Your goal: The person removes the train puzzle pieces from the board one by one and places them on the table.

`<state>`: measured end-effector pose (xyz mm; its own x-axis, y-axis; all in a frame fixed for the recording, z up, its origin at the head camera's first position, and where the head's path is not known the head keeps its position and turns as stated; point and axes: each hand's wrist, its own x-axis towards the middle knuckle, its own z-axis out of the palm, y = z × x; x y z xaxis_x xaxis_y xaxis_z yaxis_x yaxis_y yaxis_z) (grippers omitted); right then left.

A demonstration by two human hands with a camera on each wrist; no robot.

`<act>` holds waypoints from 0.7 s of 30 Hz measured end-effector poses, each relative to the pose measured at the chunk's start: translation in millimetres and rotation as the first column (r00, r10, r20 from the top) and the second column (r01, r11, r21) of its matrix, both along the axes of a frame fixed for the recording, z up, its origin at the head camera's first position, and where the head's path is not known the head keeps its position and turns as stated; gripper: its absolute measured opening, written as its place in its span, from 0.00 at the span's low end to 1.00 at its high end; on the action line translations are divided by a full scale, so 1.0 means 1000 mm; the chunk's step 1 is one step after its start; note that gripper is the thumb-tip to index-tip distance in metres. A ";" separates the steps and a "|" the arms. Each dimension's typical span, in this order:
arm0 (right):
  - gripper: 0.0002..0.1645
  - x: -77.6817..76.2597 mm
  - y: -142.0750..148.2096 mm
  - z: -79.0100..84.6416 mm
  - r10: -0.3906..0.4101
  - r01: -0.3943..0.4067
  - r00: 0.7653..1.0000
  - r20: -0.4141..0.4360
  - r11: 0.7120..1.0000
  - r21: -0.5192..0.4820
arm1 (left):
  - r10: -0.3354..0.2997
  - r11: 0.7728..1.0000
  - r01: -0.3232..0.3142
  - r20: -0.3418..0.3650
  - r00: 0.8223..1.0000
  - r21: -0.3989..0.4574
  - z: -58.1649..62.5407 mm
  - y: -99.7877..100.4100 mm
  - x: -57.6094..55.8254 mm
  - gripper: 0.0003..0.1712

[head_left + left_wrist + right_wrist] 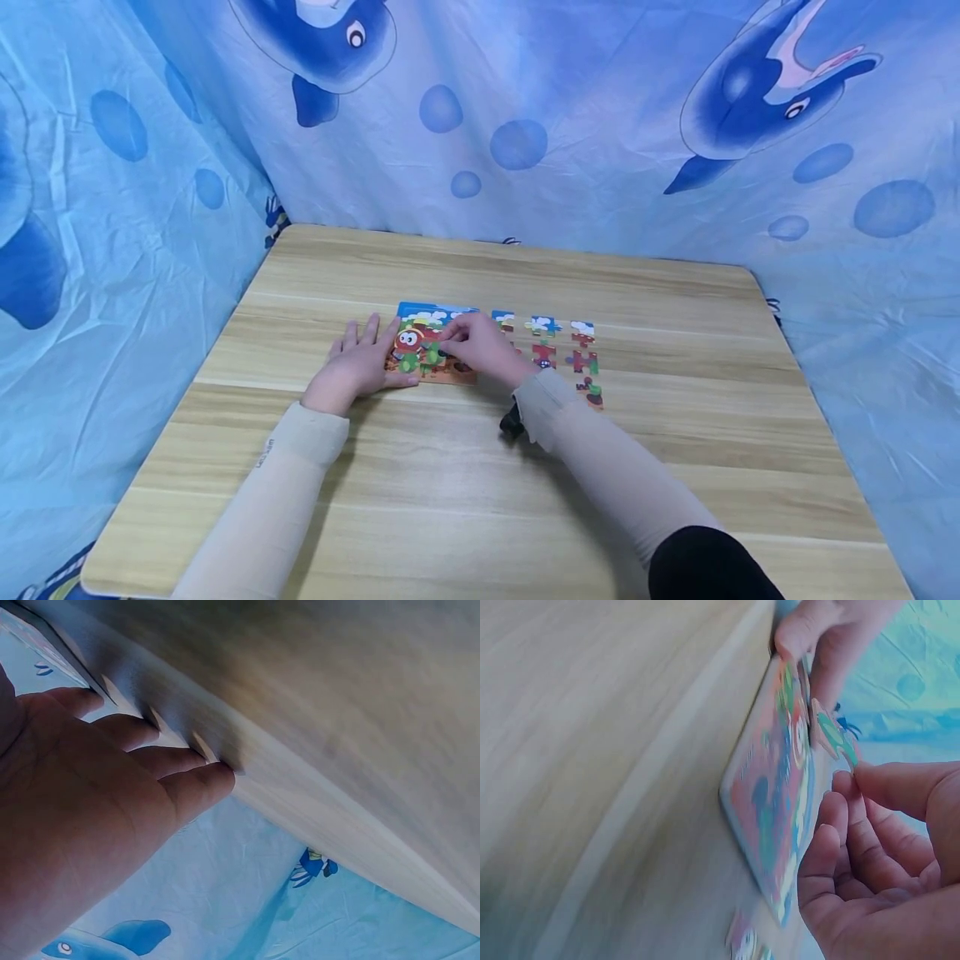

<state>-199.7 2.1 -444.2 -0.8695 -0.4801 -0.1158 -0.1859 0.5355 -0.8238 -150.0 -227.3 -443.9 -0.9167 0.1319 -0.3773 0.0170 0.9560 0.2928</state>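
My right hand (487, 346) is over a colourful cartoon jigsaw puzzle (453, 377) on the table. Between its thumb and index finger it pinches a small jigsaw piece (834, 739), which shows green in the right wrist view and is tilted above the puzzle board. The other right fingers curl loosely below. My left hand (352, 367) lies at the puzzle's left side with fingers spread, its thumb by the lower edge. In the left wrist view, the left fingertips (206, 780) rest on the wooden tabletop. The right hand hides part of the board in the head view.
Several loose jigsaw pieces (544, 354) lie in rows right of the board, some partly behind the right hand. The wooden table (420, 517) has rounded corners. A blue curtain (570, 192) with dolphins hangs behind it and at the sides.
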 end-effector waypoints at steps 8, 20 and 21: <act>0.03 0.002 0.044 0.003 -0.050 0.050 0.999 0.003 0.999 -0.005 | 0.001 1.000 -0.001 -0.014 1.000 0.012 0.000 0.000 0.000 0.67; 0.05 0.014 0.098 0.009 -0.045 0.035 0.994 0.104 0.995 0.096 | 0.003 1.000 -0.003 -0.022 1.000 0.016 0.002 0.003 0.002 0.66; 0.05 0.015 0.100 0.009 -0.036 0.023 0.993 0.112 0.994 0.109 | 0.004 1.000 -0.003 -0.024 1.000 0.016 0.002 0.004 0.003 0.66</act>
<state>-184.6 102.0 -435.3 -0.8614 -0.4338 -0.2641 -0.0775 0.6262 -0.7758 -147.4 -223.5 -441.7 -0.9259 0.1347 -0.3530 0.0210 0.9512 0.3079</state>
